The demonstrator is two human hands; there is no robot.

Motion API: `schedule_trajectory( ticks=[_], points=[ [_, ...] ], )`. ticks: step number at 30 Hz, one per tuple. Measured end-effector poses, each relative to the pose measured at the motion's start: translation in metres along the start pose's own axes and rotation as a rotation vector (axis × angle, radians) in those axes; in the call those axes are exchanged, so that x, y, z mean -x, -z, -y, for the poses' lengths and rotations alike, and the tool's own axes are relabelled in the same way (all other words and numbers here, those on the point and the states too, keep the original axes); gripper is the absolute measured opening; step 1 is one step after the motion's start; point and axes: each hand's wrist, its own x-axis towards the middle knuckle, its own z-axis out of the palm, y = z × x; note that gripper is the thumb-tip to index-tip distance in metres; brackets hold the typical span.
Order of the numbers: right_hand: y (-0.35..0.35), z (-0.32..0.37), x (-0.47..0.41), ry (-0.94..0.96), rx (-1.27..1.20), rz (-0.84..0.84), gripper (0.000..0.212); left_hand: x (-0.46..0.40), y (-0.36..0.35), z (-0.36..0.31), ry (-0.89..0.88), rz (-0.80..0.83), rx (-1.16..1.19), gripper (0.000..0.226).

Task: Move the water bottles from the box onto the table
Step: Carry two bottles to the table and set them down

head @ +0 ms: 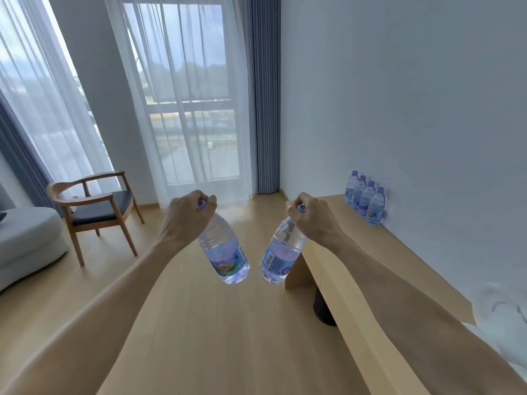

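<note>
1. Head view. Left hand (pixel 189 216) was curled tight round the cap end of the left bottle (pixel 224 250), carried above the wooden floor (pixel 216 337).
2. Right hand (pixel 309 219) did the same with the right bottle (pixel 281 250), fingers wrapped round the neck and cap, just beside the near corner of the table (pixel 356 275).
3. Both bottles hung from their tops, bases free in the air. My reading: gripping by the neck lets one hand take one bottle, so two travel per trip.
4. Long axes: each ran cap-up, base-down but tilted. The left bottle's base swung down and right; the right bottle's base swung down and left. The two bases leaned toward each other, near but apart.
5. Labels faced the camera: a coloured print on the left bottle, a barcode on the right.
6. Four bottles on the table (pixel 366 199) stood upright, caps up, in a close row against the wall (pixel 413 109), at the far end of the tabletop. Probably lined there to leave the front of the tabletop free.
7. The box was not in view.
8. Judgement: mid-carry; the held pair likely belongs beside that row, set down upright on their bases.
9. Elsewhere: wooden chair (pixel 97 206) by the curtained window (pixel 185 95).
</note>
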Motion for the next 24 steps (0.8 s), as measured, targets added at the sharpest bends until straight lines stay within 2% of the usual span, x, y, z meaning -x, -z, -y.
schedule_trajectory(
  ticks=[8, 14, 19, 24],
  points=[
    [-0.018, -0.082, -0.096, -0.138, 0.048, -0.054, 0.018, -0.116, -0.115, 0.023, -0.015, 0.084, 0.112, 0.033],
    [-0.029, -0.14, -0.177, -0.268, 0.07, -0.142, 0.021, -0.221, -0.208, 0.032, -0.173, 0.197, 0.165, 0.036],
    [-0.019, -0.178, -0.22, -0.361, 0.076, -0.286, 0.032, -0.294, -0.276, 0.012, -0.283, 0.299, 0.234, 0.035],
    [0.003, -0.219, -0.24, -0.458, 0.102, -0.366, 0.029, -0.334, -0.345, -0.02, -0.366, 0.406, 0.312, 0.037]
  ],
)
